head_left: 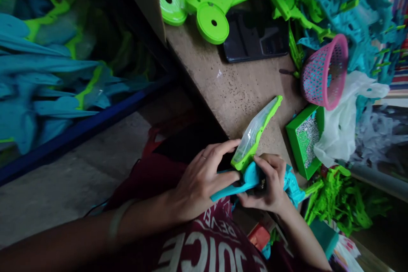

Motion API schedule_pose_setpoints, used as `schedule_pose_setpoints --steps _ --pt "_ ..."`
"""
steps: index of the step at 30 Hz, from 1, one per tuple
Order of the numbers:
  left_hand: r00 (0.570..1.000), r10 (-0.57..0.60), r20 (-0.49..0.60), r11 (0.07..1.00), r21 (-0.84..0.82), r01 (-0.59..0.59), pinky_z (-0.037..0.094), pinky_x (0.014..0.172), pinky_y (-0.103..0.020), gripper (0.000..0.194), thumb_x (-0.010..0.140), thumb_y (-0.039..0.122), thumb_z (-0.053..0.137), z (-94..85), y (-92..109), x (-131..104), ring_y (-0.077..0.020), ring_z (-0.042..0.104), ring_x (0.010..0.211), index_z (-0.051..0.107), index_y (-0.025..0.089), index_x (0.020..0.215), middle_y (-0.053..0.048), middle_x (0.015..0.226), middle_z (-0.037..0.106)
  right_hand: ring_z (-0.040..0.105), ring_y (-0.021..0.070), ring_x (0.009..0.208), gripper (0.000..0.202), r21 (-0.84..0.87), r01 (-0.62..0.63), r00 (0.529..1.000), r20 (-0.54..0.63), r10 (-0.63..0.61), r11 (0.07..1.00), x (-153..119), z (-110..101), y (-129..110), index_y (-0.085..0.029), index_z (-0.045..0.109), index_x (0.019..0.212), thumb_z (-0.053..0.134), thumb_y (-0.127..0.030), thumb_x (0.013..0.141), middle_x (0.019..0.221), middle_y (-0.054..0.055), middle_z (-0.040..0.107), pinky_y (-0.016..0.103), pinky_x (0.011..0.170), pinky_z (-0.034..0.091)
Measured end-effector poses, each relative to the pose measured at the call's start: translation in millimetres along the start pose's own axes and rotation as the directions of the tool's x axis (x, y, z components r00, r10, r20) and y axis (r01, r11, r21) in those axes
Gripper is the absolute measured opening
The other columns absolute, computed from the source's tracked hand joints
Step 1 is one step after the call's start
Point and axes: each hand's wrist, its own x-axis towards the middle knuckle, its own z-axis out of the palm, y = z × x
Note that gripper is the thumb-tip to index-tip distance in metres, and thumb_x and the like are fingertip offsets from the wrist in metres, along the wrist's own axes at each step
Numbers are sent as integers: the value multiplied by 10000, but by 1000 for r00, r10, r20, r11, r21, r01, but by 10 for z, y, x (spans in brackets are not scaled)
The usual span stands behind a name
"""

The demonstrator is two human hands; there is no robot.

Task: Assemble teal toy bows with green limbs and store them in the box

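Near the table's front edge, my left hand [204,174] has its fingers round a blue plastic part [250,175] and the lower end of a green part [265,124] with a clear plastic sheet [250,137]. The green part points up and away from me, its base against the blue part. On the other side, my right hand [270,180] pinches the blue part near its rounded end, with thumb and fingers bent. What lies between my right fingers is partly hidden.
A dark phone [256,36] lies on the brown table [223,80] by round green parts [213,23]. Further right are a pink basket [321,72], a green tray [305,141] of small pieces and blue piles. A blue-rimmed bin [127,106] of parts stands left.
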Motion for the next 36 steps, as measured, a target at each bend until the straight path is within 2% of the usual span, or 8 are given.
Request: schedule_pose_setpoints --steps 3,11,17,21,27,32,34,36 --pt "994 113 1 988 103 -113 470 1042 -423 177 990 218 530 8 -1 1 -249 530 1292 671 212 883 -103 1533 489 551 278 962 819 30 -9 999 41 8 1000 -26 -23 6 -161 418 1457 735 -495 780 1061 105 498 440 753 536" --pt "970 227 -89 970 109 -217 446 1063 -401 194 982 177 514 171 -99 -19 -224 547 1306 646 218 846 -59 1435 617 563 272 926 835 49 -18 997 79 15 999 -15 -17 39 -179 395 1462 733 -487 763 1033 90 510 442 756 526" --pt "965 249 -76 968 -4 -250 401 1124 -388 210 1026 216 482 206 -181 -96 -193 559 1303 646 208 896 -42 1395 654 558 263 928 780 82 14 995 102 -22 997 22 -6 29 -172 365 1469 681 -461 817 1041 100 508 427 740 546" --pt "961 269 -65 945 -176 -277 521 1058 -383 144 1004 268 552 186 -267 -147 -249 530 1350 657 172 980 -121 1412 621 562 263 955 793 79 16 994 108 -24 997 21 22 10 -133 370 1478 708 -426 823 1068 114 507 417 769 552" --pt "994 -5 -107 977 -211 -18 622 933 -367 124 961 161 597 170 -191 -301 -244 616 1214 659 194 1062 -133 1393 522 572 258 984 774 71 15 991 135 -25 997 32 28 12 -126 355 1513 705 -361 864 1092 126 509 406 794 565" --pt "954 -276 -114 938 -247 242 612 715 -232 147 889 147 701 164 -79 -331 -134 683 855 640 203 1010 -66 1105 591 586 258 963 807 68 29 992 125 -37 997 11 53 21 -128 316 1549 692 -410 893 1089 127 518 411 784 573" --pt "881 -472 27 804 -396 443 602 678 -238 191 869 230 726 160 -56 -297 -155 703 818 597 211 1009 -32 962 654 582 259 963 809 65 29 992 123 -36 997 4 66 24 -136 294 1563 672 -429 909 1090 127 516 417 783 576" --pt "741 -626 243 547 -540 640 601 692 -266 259 849 331 737 159 -45 -254 -176 718 790 569 216 1009 -10 870 699 575 258 969 804 63 26 990 134 -34 998 0 70 30 -138 286 1568 660 -432 919 1095 130 513 410 785 578"
